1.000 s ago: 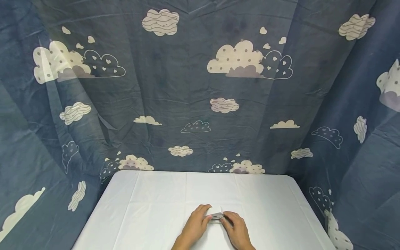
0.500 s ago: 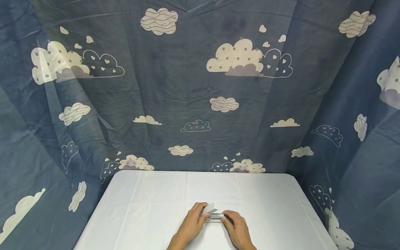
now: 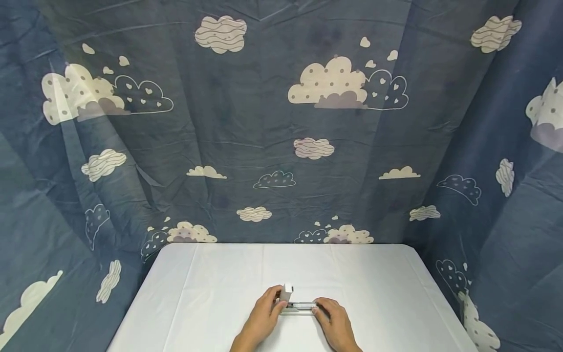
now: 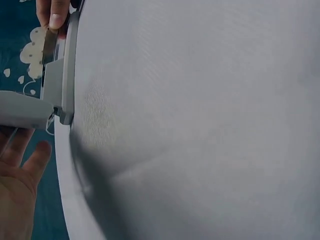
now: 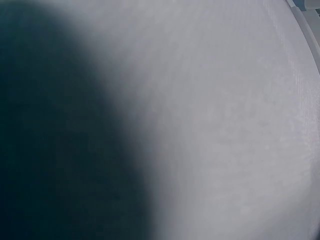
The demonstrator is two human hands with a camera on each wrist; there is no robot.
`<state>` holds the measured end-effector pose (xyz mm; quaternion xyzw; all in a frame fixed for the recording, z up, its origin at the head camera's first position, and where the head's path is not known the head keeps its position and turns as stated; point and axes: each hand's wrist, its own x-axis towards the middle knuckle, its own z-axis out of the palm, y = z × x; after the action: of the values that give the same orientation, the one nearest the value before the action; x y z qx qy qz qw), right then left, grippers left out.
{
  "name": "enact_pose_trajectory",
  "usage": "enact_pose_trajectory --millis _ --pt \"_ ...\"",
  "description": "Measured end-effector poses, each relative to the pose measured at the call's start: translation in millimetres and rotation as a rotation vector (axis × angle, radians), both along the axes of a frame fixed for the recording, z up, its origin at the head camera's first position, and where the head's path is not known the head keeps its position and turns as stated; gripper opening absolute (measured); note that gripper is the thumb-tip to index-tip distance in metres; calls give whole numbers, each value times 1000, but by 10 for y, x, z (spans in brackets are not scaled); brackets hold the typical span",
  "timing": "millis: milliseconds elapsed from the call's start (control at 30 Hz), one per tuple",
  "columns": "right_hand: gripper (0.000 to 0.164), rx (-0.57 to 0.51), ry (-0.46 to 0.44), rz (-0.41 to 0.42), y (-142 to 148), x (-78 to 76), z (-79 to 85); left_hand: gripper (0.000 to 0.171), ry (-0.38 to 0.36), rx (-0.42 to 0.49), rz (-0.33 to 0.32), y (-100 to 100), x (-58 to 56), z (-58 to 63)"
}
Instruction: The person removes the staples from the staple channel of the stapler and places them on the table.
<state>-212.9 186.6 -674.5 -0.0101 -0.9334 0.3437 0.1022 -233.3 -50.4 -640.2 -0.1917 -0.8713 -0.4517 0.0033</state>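
Note:
A white-grey stapler [image 3: 299, 313] lies on the table with its top cover [image 3: 286, 292] swung up at the left end, baring the metal staple channel [image 3: 302, 305]. My left hand [image 3: 261, 315] holds the raised cover, fingers behind it and thumb near the hinge. In the left wrist view, the cover [image 4: 22, 110] sticks out from the base [image 4: 69, 70], and the left hand's [image 4: 17, 185] fingers go partly out of sight behind it. My right hand [image 3: 333, 320] pinches the stapler's right end with thumb and fingers. In the right wrist view only a stapler edge [image 5: 307, 30] shows.
White cloth covers the table [image 3: 220, 274] under the stapler. A dark blue cloud-patterned curtain [image 3: 246, 122] hangs behind the table and along both sides. A large dark blurred shape [image 5: 55, 140] fills the left of the right wrist view.
My left hand has moved left, swinging the stapler's cover up and back from the right until it stands nearly upright. More of the staple channel shows. The right hand has stayed at its end.

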Motion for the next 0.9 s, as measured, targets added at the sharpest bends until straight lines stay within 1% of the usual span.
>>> enact_pose_trajectory --millis 167,267,367,467,567,667,733,800,900 --pt "24 12 20 -1 -6 -3 0 44 -19 61 12 -87 9 1" --pt "23 24 53 0 -1 -6 -11 46 -53 88 20 -142 6 -20" --pt "24 24 67 7 4 -6 -25 52 -90 104 38 -207 13 -60" --pt "24 22 52 6 12 -2 -31 60 -117 112 63 -286 31 -123" --pt "23 12 23 3 26 0 -16 58 -144 139 75 -351 47 -184" --pt "23 -2 9 5 29 0 -11 46 -205 222 81 -396 45 -246" --pt "23 -7 20 10 24 -4 -19 41 -245 274 80 -430 49 -269" --pt "24 4 36 18 12 -5 -40 40 -276 319 82 -468 54 -281" --pt "25 12 38 16 20 -5 -38 44 -304 363 85 -497 65 -263"
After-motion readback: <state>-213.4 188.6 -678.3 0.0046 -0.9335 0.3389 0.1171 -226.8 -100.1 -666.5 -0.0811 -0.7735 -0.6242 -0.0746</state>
